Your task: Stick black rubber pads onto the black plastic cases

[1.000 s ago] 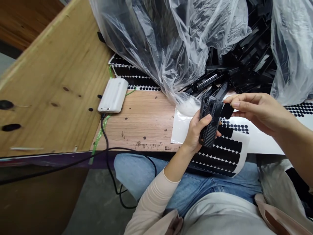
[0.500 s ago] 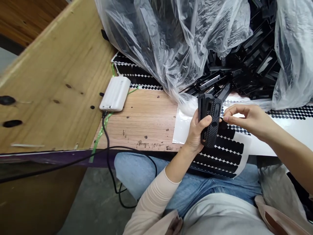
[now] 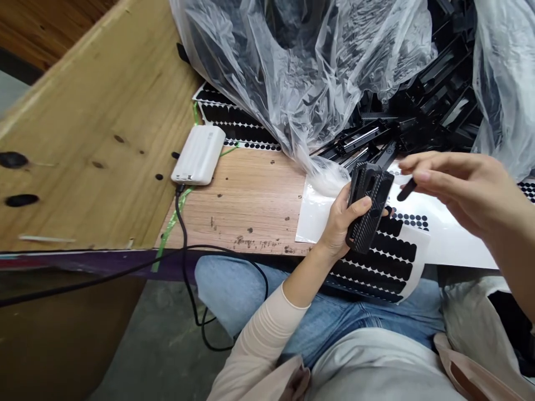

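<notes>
My left hand is closed round a black plastic piece with a carbon-fibre pattern, its thumb pressed on the near face. The piece is held upright and tilted a little to the right. To its right, my right hand pinches a short, narrow black strip between thumb and finger, apart from the piece. Beneath the hands lies a white sheet of black round stickers, bent over the table's front edge. By my left fingertips shows a small black dot.
Behind the hands, a heap of similar black plastic parts spills between clear plastic bags. On the left, a white power bank with a black cable leans near a wooden board. Another sticker sheet lies under the bag.
My right hand has moved right and up, away from the plastic piece, and the black strip now shows in its pinch. The piece in my left hand has turned and shifted slightly right.
</notes>
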{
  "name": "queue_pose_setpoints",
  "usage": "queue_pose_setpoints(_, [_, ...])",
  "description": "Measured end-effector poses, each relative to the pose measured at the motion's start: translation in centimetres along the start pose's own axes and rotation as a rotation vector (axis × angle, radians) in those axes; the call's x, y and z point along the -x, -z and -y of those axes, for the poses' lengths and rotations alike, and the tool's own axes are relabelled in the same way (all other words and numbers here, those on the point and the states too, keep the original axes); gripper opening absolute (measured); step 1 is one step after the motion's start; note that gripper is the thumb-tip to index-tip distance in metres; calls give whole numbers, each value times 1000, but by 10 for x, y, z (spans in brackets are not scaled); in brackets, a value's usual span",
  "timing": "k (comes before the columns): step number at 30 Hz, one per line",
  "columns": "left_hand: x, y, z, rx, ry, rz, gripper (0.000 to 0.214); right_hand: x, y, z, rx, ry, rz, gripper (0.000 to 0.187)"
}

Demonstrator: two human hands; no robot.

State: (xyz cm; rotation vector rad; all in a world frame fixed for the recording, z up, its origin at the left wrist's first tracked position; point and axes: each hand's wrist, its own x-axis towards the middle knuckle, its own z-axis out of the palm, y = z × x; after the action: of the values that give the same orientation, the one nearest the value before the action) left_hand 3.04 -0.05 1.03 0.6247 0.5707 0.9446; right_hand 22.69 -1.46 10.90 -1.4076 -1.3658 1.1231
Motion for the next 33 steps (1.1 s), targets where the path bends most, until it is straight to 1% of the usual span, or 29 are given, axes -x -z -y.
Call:
queue_pose_setpoints(1, [0, 0, 0, -2, 12, -1, 68, -8, 0, 0, -72, -98, 34, 22])
queue_pose_setpoints(2, [1, 0, -1, 0, 21, -7, 69, -14, -1, -1, -118, -160, 76, 27])
queue_pose_setpoints(4, [1, -1, -2, 9, 30, -16, 70, -23, -5, -4, -157, -206, 122, 31])
queue_pose_setpoints(7, [1, -1, -3, 19, 33, -9, 68, -25, -13, -8, -193, -200, 111, 34])
queue_pose_setpoints(10, [1, 0, -3, 36, 27, -1, 64, -21, -17, -9, -207, -184, 84, 32])
queue_pose_setpoints(19, [0, 0, -1, 55, 11, 4, 62, -22, -20, -10, -178, -168, 61, 30])
queue_pose_setpoints(24, [1, -1, -2, 39, 9, 4, 63, -21, -21, -10, -169, -159, 55, 33])
queue_pose_setpoints(29, [0, 1, -1, 47, 7, 21, 64, -19, -19, -13, -97, -99, 61, 31])
queue_pose_setpoints(33, [-1, 1, -1, 33, 19, 20, 66, -19, -17, -14, 3, -35, 35, 31])
